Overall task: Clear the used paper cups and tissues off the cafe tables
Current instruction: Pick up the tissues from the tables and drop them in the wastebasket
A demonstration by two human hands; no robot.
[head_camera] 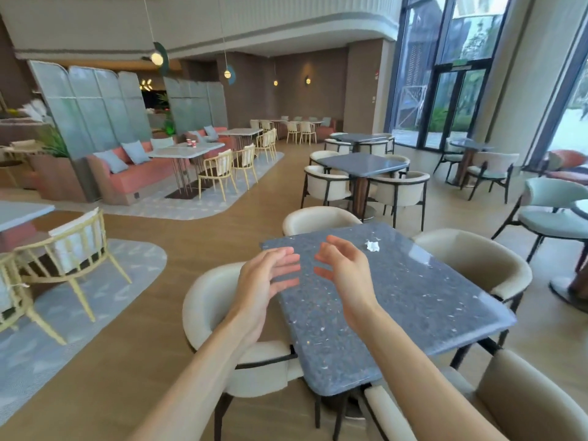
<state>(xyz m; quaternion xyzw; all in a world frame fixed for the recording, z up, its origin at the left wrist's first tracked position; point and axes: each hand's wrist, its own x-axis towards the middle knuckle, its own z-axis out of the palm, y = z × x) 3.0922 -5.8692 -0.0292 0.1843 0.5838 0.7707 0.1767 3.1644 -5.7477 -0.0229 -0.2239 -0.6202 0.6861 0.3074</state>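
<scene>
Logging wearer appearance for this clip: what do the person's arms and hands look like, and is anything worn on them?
Both forearms are bare, no sleeves in view. The left hand and right hand show no gloves, rings, watch or wristband. No markings visible.

A crumpled tissue (372, 246) is seen lying on the nearest table (413, 307), toward its far edge. Above the near part of that table, the left hand (264, 281) and the right hand (345, 268) are held side by side, apart from each other and short of the tissue. 4 chairs are placed around the table, 1 of them (229, 316) under the left forearm. A second table (362, 165) is set farther behind.
</scene>
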